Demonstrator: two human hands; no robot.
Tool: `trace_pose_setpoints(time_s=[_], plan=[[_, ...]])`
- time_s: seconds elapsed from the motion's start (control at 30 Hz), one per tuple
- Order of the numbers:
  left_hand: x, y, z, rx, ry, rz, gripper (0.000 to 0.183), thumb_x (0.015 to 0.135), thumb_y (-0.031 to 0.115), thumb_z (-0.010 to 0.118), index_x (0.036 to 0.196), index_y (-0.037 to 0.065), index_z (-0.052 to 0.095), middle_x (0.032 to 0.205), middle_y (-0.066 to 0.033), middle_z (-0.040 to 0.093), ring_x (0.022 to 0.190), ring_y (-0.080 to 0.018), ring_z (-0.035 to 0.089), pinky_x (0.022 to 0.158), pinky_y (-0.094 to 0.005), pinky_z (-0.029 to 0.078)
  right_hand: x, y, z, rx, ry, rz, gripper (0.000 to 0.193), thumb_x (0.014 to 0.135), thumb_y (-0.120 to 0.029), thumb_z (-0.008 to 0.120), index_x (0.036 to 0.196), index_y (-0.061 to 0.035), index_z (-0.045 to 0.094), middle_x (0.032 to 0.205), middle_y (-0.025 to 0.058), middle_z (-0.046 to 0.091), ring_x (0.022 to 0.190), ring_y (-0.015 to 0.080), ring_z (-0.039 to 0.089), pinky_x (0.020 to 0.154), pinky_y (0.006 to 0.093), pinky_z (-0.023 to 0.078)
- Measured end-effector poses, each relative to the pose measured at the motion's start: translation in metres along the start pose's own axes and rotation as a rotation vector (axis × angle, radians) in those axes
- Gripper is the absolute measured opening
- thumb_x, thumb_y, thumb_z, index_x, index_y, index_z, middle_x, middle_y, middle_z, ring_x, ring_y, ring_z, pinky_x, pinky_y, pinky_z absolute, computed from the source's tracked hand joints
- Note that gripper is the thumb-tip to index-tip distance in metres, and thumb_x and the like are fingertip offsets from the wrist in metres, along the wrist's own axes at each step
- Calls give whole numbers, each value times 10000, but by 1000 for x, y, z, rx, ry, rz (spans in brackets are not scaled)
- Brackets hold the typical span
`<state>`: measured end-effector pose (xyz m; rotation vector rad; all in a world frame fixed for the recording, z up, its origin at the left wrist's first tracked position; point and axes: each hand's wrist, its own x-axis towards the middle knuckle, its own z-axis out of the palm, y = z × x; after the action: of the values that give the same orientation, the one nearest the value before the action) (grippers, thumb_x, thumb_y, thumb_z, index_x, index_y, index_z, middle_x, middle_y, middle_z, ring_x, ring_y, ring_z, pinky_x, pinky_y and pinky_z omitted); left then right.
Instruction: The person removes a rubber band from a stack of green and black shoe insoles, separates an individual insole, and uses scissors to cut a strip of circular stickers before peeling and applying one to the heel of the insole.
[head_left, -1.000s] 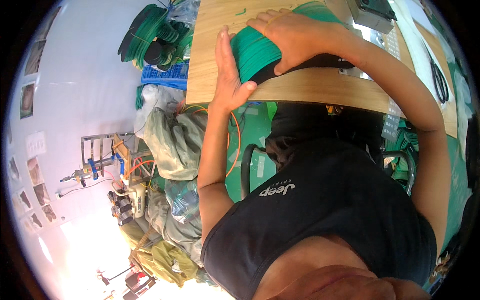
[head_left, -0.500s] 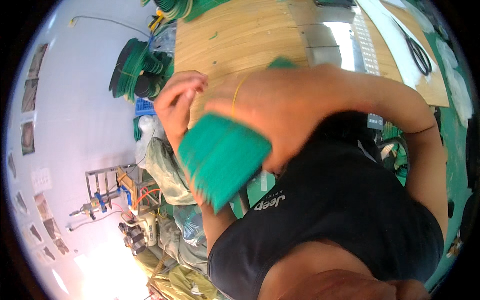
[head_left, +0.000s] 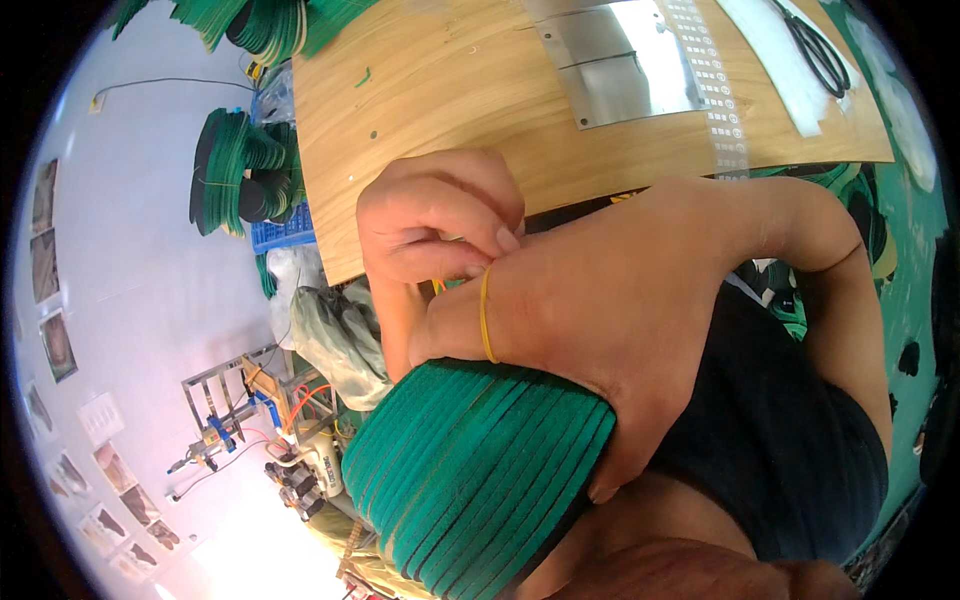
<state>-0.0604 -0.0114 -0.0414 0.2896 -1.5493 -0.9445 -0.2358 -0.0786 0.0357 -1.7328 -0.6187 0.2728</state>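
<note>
My right hand [head_left: 600, 290] is wrapped over a thick stack of green insoles [head_left: 480, 470], held up close to my chest with the layered edges showing. A yellow rubber band [head_left: 485, 320] runs across the base of that hand's thumb side. My left hand [head_left: 440, 215] is curled just beyond it, its thumb and fingertips pinched together at the band's upper end. A second bit of yellow shows beneath the left fingers. The right fingertips are largely hidden behind the stack.
A wooden table [head_left: 430, 100] lies ahead, bearing a metal plate [head_left: 640, 80] and black scissors [head_left: 820, 55]. Bundled green insoles [head_left: 235, 170] stand by its left side above a blue crate [head_left: 285, 230]. Equipment on a metal frame [head_left: 225, 420] is at the lower left.
The stack has come nearer and lower, and its blur is gone. My left hand has moved right to meet the right hand, its fingers now pinched at the band.
</note>
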Motion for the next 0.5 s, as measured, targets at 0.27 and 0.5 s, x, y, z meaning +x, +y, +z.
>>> trace_pose_setpoints(time_s=[0.27, 0.5], plan=[[18, 7, 35, 126, 363, -144, 95, 893, 52, 643, 957, -9, 607, 904, -194, 637, 673, -240, 611, 552, -325, 524, -15, 7, 1, -114, 196, -97, 707, 627, -239, 849, 1174, 27, 488, 1054, 156, 563, 1033, 302, 579, 869, 363, 460], [12, 75, -48, 288, 237, 45, 100, 889, 95, 626, 935, 7, 612, 727, -32, 550, 560, -112, 443, 475, -206, 344, -48, -29, -7, -960, 565, -162, 848, 617, -295, 854, 1299, 19, 461, 1229, 194, 533, 1181, 369, 500, 974, 425, 427]])
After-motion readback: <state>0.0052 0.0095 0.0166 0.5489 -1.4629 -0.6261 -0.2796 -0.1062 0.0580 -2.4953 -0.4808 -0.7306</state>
